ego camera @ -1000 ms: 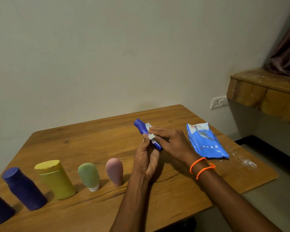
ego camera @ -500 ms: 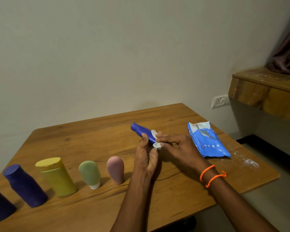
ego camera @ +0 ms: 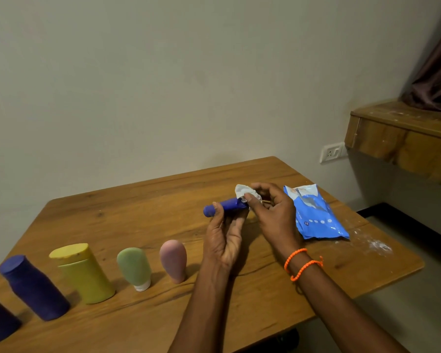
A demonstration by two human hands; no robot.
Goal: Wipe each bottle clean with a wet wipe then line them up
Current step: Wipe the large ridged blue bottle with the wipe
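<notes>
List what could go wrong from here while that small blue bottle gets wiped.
The left hand holds the small blue bottle only by its fingertips above the table, so rubbing with the wet wipe in the right hand may make it slip. Setting it down beside the pink bottle could topple that one.

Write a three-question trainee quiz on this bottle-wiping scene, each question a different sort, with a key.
1. True or false: the left hand holds the blue bottle above the table.
2. Multiple choice: the right hand pinches which item? A. the blue wipes packet B. the white wet wipe C. the pink bottle
3. Fill in: in the row, the bottle between the yellow bottle and the pink one is ____ in colour.

Key
1. True
2. B
3. Green: the green bottle stands on its white cap.
</notes>
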